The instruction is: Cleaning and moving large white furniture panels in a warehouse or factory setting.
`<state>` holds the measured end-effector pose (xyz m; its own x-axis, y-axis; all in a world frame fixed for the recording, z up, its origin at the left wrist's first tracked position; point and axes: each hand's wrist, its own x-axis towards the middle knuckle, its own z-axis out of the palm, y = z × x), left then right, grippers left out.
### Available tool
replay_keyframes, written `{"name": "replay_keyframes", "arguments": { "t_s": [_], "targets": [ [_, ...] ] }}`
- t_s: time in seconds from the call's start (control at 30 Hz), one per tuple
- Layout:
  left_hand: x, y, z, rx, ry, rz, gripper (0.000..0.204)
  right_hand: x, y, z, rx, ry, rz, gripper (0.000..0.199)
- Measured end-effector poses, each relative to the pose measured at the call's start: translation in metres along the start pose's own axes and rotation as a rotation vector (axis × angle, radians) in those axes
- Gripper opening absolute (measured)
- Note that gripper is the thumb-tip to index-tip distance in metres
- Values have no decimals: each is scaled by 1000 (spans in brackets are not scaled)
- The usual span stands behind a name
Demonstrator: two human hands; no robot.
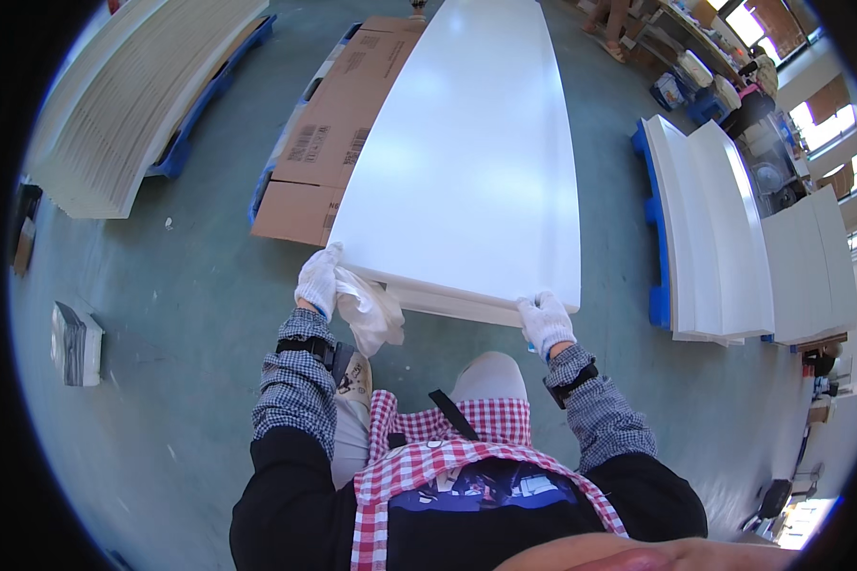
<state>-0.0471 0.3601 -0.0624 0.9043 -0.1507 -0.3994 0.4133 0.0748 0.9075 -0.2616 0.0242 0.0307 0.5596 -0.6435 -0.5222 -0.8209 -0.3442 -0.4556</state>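
Note:
A long, glossy white panel (467, 162) stretches away from me, its near edge between my two hands. My left hand (319, 279), in a white knit glove, is closed on the panel's near left corner. From beside that hand hangs a crumpled white cloth (373, 312); whether the fingers also pinch it is hidden. Close to the near right corner, my right hand (545, 322), gloved the same way, is closed on the edge. Under the panel shows the edge of another white board (448, 303). My fingertips beneath the panel are out of sight.
Flattened brown cardboard (300, 181) lies on a blue pallet left of the panel. A tall stack of white panels (152, 105) stands far left; more white panels (709, 228) rest on a blue pallet (655, 238) at right. A white block (78, 344) sits on the left floor. A person (760, 81) is at far right.

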Motion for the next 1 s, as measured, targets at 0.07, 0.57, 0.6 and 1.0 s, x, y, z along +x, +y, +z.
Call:
{"name": "replay_keyframes", "arguments": {
  "t_s": [0.07, 0.57, 0.6, 1.0],
  "targets": [
    [-1, 3, 1, 3, 3, 20, 41, 1, 0, 0, -19, 9, -17, 41],
    [2, -4, -8, -13, 3, 2, 43, 1, -1, 2, -190, 38, -125, 41],
    [0, -1, -6, -13, -3, -10, 43, 4, 1, 4, -207, 57, -144, 40],
    [-1, 4, -8, 132, -21, 12, 47, 20, 16, 9, -114, 22, -152, 31]
  ]
}}
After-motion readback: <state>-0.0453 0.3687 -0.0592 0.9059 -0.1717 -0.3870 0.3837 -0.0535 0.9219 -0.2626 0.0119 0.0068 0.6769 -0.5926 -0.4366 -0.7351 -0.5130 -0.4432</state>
